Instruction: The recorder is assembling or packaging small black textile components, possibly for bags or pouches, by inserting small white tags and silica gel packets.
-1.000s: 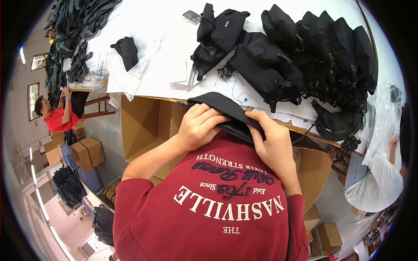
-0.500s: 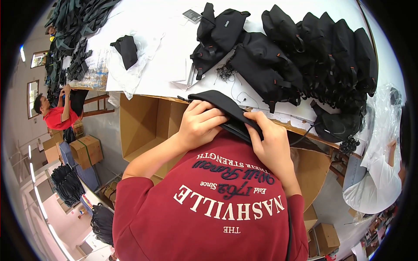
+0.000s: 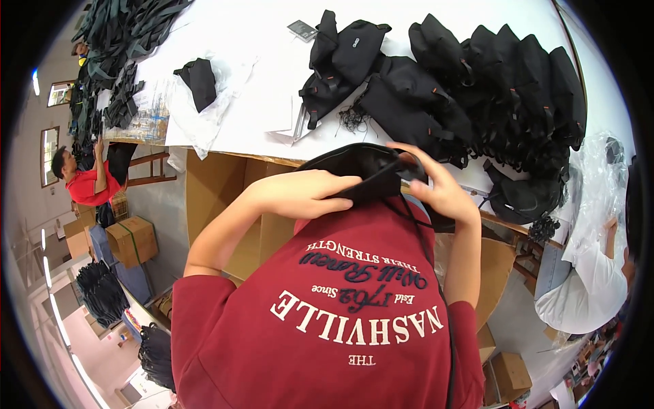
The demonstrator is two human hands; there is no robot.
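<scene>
A black fabric bag [image 3: 361, 170] is held at the table's near edge, just above my lap, with its opening spread toward me. My left hand [image 3: 303, 193] grips the near rim, fingers straight and pressed together with the thumb below them. At the other end, my right hand [image 3: 444, 194] is curved around the bag's edge, its fingers partly hidden by the fabric and slightly blurred. A thin black cord hangs from the bag over my red shirt. The inside of the bag is dark, and what lies in it cannot be made out.
Several black bags [image 3: 415, 95] lie on the white table [image 3: 252, 41], with a row of upright ones [image 3: 504, 88] at right. Tangled black cords [image 3: 353, 120] lie nearby. An open cardboard box [image 3: 216, 198] stands below the edge. Co-workers are at far left [image 3: 92, 184] and right [image 3: 586, 293].
The bag has been turned and opened, so its inside now shows. My left hand has flattened along the near rim; my right hand has moved up and around the right end.
</scene>
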